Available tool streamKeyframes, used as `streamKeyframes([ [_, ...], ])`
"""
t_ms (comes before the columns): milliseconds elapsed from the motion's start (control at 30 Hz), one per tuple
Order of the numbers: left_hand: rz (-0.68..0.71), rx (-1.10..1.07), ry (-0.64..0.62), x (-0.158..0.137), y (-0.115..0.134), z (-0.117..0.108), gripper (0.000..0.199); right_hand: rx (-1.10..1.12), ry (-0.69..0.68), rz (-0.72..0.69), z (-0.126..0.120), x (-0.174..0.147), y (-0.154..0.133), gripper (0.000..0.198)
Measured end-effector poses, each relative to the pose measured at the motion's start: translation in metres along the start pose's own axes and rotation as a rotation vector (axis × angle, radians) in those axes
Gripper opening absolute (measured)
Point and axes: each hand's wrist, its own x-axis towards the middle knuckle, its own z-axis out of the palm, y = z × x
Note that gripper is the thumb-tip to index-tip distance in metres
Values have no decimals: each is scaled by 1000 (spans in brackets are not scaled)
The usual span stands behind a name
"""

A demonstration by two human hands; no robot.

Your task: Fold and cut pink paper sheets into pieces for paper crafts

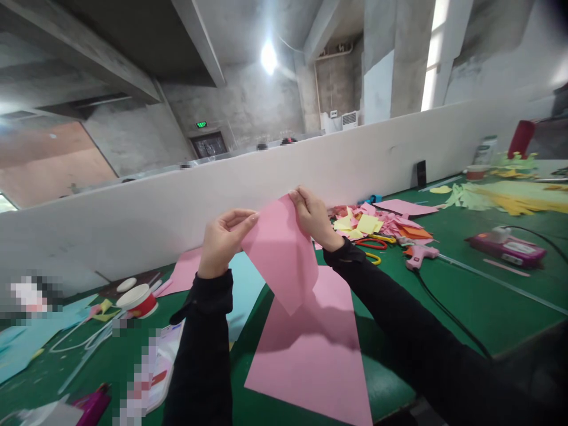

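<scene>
Pink craft sheet (279, 251) is up in the air in the head view, btwn both hands, above a second pink sheet (306, 361) lying flat on the green table (461, 290). L hand (224, 239) pinches its left corner, thumb vs. fingertips; R hand (313, 219) pinches the top corner likewise, other fingers curled in. Prob. held at two corners b/c thin paper flops: the lower part hangs free, bowed on the right, w/ its tip pointing down at the flat sheet. Can't tell if the tip touches. Flat sheet sits right in front of the person, prob. for easy reach; a blue sheet (244, 290) is beside it, partly behind the L forearm. Scrap pile (373, 222) is off to the right by the partition (377, 157), apparently to keep the middle workable. Red-handled scissors (371, 244) & pink glue gun (420, 255) lie nearby, R-hand side, prob. for quick grabs. Paper cup (144, 302) is on the left, away from both hands.
</scene>
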Motion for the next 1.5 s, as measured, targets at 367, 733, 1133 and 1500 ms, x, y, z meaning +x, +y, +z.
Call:
streamKeyframes([
  [367, 27, -68, 184, 5, -7, -10, 29, 342, -297, 161, -11, 2, -6, 43],
  [733, 11, 315, -122, -7, 16, -10, 34, -19, -479, -120, -11, 0, -9, 46],
  [1133, -7, 295, 168, 0, 6, -33, 28, 10, -642, 24, -15, 2, -7, 45],
  [1500, -128, 141, 221, 5, -9, -55, 34, -104, -738, 71, -36, 9, -13, 33],
])
